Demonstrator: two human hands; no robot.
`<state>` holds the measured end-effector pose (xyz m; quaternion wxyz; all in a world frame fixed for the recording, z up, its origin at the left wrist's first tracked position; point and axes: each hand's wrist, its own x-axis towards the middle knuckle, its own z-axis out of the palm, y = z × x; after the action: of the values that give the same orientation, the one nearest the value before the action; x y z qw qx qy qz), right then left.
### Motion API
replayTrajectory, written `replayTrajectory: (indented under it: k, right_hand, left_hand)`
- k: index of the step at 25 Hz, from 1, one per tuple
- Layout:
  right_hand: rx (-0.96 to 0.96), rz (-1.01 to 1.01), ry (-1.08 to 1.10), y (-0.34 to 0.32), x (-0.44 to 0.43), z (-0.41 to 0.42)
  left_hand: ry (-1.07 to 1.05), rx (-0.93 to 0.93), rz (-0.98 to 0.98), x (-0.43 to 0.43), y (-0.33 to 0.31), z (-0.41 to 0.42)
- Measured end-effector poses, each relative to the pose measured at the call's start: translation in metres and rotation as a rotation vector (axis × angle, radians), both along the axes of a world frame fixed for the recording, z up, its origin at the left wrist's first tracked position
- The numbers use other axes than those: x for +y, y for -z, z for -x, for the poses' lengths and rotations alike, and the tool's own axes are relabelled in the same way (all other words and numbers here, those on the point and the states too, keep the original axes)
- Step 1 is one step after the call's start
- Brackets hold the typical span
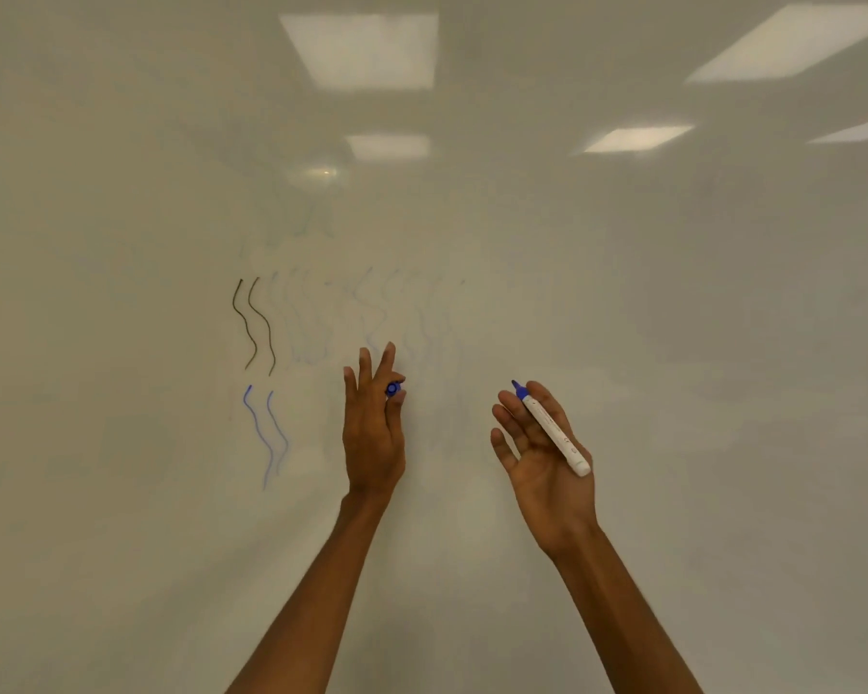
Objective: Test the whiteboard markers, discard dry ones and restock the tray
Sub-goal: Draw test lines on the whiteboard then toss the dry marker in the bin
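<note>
Blue cap (pixel 393 389) half-hidden in left hand (pixel 372 438), marker (pixel 552 427) across right hand (pixel 534 463)

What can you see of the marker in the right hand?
The marker is a white plastic barrel with faint print and a blue collar and tip. It is uncapped; a blue cap is pinched in the left hand. The marker lies slantwise along the thumb side of the right hand, tip pointing up and left toward the whiteboard. The fingers are spread loosely; the thumb, mostly hidden, seems to pin it.
</note>
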<state>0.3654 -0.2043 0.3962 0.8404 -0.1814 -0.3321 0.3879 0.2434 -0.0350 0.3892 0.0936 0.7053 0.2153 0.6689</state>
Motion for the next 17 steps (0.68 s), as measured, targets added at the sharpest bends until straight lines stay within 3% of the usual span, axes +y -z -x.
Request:
replayTrajectory:
  k: [6, 12, 17]
  right_hand:
    - [-0.146, -0.019, 0.182, -0.021, 0.025, 0.001]
    - [-0.401, 0.011, 0.694, -0.045, 0.06, -0.008]
    - [-0.525, -0.018, 0.851, -0.065, 0.079, -0.008]
  left_hand:
    - [-0.02, 0.098, -0.137, 0.033, -0.002, -0.015]
    - [-0.167, 0.117, -0.306, 0.054, -0.003, -0.028]
    - [-0.192, 0.127, -0.324, 0.062, -0.005, -0.028]
